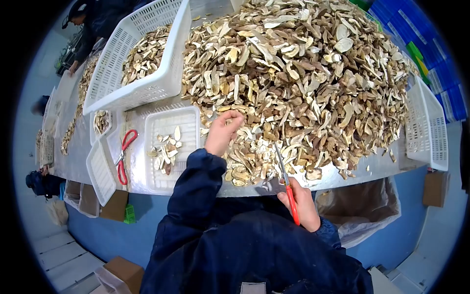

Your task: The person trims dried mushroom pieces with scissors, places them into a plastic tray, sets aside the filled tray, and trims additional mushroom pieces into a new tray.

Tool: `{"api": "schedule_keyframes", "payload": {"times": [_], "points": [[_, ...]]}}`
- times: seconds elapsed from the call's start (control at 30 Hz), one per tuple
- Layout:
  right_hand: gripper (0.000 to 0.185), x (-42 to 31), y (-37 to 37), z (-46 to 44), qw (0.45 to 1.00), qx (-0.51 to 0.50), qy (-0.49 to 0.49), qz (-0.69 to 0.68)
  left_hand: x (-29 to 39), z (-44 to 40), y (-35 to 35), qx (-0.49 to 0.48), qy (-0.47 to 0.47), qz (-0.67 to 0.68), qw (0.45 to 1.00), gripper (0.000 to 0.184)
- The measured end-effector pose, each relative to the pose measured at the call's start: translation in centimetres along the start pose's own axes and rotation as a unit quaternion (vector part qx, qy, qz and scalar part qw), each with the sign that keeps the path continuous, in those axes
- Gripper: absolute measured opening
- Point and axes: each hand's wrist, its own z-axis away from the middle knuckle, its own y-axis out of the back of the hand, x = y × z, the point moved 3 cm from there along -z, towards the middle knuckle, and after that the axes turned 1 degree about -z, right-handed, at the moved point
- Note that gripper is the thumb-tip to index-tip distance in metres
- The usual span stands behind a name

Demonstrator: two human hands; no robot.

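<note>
A large heap of dried sliced mushrooms (pixel 303 73) spreads over the metal table. My left hand (pixel 224 131) is at the heap's near left edge, its fingers curled together; whatever they may hold is too small to make out. My right hand (pixel 302 206) grips red-handled scissors (pixel 292 201) at the table's front edge, the blades pointing up and away over loose pieces. Left of my left hand, a shallow white tray (pixel 152 125) holds a few mushroom slices (pixel 166 154). Another pair of red-handled scissors (pixel 121 157) lies left of that tray.
A big white basket (pixel 169 81) with mushroom pieces stands at the back left, a white basket (pixel 431 132) at the right. Below the table edge is a lined box (pixel 360 206). Blue crates (pixel 416 27) are at the far right. Another person (pixel 90 24) works at the far left.
</note>
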Motion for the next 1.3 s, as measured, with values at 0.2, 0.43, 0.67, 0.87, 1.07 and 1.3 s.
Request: {"api": "schedule_keyframes", "payload": {"times": [0.2,0.43,0.67,0.87,1.07,1.3], "points": [[0.049,0.3,-0.2,-0.4,1.000,0.005,0.003,-0.006,0.4,2.7,-1.4,-0.168,0.180,0.577,0.779,0.027],[0.050,-0.1,0.1,-0.4,1.000,-0.001,-0.008,0.006,1.4,5.3,-3.2,-0.093,0.171,0.572,0.797,0.039],[0.050,0.1,0.2,-0.4,1.000,-0.003,-0.003,-0.001,1.4,7.7,3.0,-0.056,0.075,0.431,0.897,0.033],[0.051,0.2,0.2,-0.7,1.000,-0.005,0.008,0.014,6.2,9.9,9.0,0.241,-0.140,-0.486,0.828,0.040],[0.051,-0.3,0.2,-0.6,1.000,-0.001,0.011,0.005,5.0,6.4,3.0,0.065,-0.212,-0.456,0.862,0.021],[0.054,0.5,0.5,0.0,1.000,0.014,0.008,0.003,1.6,1.8,-1.0,-0.004,-0.121,-0.569,0.814,0.017]]}}
